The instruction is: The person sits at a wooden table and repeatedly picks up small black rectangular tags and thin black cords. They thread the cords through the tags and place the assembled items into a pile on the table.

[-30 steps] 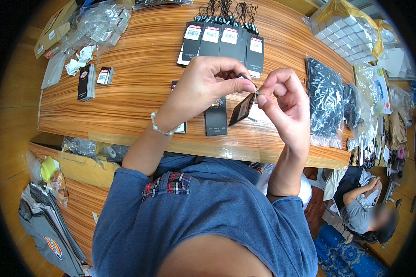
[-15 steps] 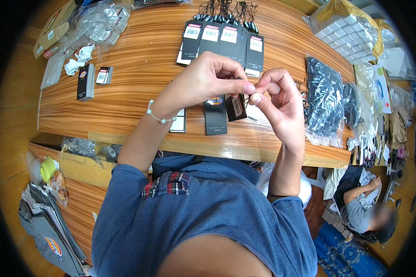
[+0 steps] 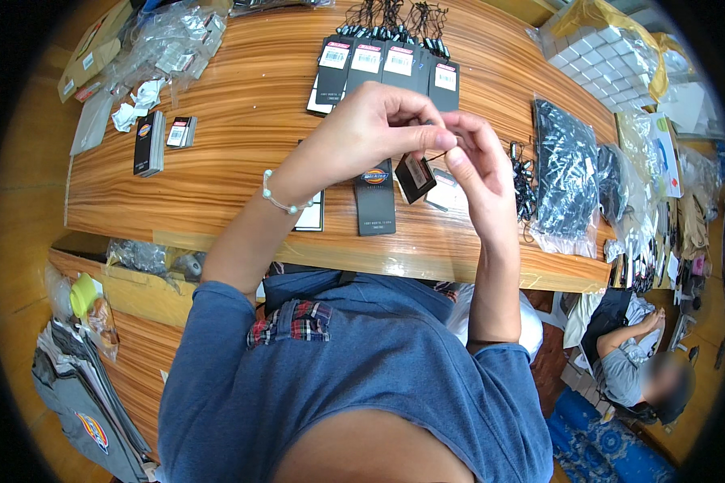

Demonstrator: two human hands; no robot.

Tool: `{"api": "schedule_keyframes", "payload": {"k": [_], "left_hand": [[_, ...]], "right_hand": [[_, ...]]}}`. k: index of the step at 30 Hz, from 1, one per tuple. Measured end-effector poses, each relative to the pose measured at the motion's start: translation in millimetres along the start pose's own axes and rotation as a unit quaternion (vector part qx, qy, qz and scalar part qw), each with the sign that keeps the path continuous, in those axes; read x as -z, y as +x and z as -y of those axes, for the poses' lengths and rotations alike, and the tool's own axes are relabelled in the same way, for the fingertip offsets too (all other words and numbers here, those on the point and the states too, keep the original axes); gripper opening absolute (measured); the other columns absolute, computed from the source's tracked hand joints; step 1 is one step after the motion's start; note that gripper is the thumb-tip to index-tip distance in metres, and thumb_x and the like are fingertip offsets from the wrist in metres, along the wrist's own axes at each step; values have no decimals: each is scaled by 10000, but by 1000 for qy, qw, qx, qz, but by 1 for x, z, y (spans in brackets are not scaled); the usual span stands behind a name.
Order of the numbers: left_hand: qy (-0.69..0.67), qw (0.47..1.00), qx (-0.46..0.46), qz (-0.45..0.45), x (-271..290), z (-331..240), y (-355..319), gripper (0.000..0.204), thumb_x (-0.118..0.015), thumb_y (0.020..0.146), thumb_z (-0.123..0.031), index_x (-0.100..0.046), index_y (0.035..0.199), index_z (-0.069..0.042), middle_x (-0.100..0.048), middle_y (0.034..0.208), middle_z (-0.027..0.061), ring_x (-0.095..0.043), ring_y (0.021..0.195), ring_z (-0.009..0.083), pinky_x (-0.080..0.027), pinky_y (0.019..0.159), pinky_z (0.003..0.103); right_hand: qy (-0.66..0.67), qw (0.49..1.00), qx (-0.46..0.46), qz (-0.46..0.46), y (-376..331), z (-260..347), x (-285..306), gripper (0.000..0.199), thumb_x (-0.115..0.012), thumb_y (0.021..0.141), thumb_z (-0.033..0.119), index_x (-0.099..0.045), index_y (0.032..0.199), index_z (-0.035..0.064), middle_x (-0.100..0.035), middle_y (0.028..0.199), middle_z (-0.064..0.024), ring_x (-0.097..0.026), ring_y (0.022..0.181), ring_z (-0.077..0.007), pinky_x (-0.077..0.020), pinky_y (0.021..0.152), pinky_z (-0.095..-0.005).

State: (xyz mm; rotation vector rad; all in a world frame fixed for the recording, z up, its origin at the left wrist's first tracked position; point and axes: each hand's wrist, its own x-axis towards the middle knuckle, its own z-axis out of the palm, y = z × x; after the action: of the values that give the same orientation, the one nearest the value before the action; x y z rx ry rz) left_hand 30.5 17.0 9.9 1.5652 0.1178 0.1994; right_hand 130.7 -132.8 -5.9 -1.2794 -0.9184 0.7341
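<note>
My left hand (image 3: 385, 129), with a beaded bracelet at the wrist, is closed, its thumb and fingertips pinching a thin black cord (image 3: 437, 155). Thumb and fingers of my right hand (image 3: 485, 165) close on the same cord, right beside the left fingertips. A small black hang tag (image 3: 415, 179) with a pale label dangles tilted from it, over the table. Below my hands a larger black hang tag (image 3: 376, 205) lies flat on the wood, its top partly covered. A pale card (image 3: 447, 193) lies near my right wrist, and my left forearm partly hides a white, black-edged card (image 3: 311, 217).
Strung black tags (image 3: 383, 68) lie fanned out behind my hands. Loose black cords (image 3: 524, 183) and a clear bag of black items (image 3: 566, 173) are at right. Two tag stacks (image 3: 150, 143) stand left, near crumpled plastic (image 3: 169, 56). Another person (image 3: 632, 362) sits at lower right.
Both hands have shifted slightly, the right one leftward and in closer to the left. The small tag now hangs more tilted, and the pale card and the cord pile show more fully.
</note>
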Motion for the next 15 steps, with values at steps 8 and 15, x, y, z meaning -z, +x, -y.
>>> {"api": "schedule_keyframes", "payload": {"k": [8, 15], "left_hand": [[237, 956, -159, -71, 22, -19, 55, 136, -640, 798, -118, -658, 885, -15, -628, 758, 3, -535, 664, 46, -432, 603, 186], [305, 952, -17, -9, 54, -47, 151, 137, -669, 736, -118, -661, 825, -14, -636, 707, 49, -567, 638, 91, -450, 589, 226]], "right_hand": [[116, 990, -72, -23, 14, -9, 6, 337, -527, 853, 9, -420, 1172, -3, -615, 989, -144, -634, 844, -205, -517, 752, -287], [72, 988, -35, -130, 63, -31, 55, 416, -529, 816, -52, -387, 1200, 23, -634, 916, -167, -645, 741, -204, -540, 637, -280]]}}
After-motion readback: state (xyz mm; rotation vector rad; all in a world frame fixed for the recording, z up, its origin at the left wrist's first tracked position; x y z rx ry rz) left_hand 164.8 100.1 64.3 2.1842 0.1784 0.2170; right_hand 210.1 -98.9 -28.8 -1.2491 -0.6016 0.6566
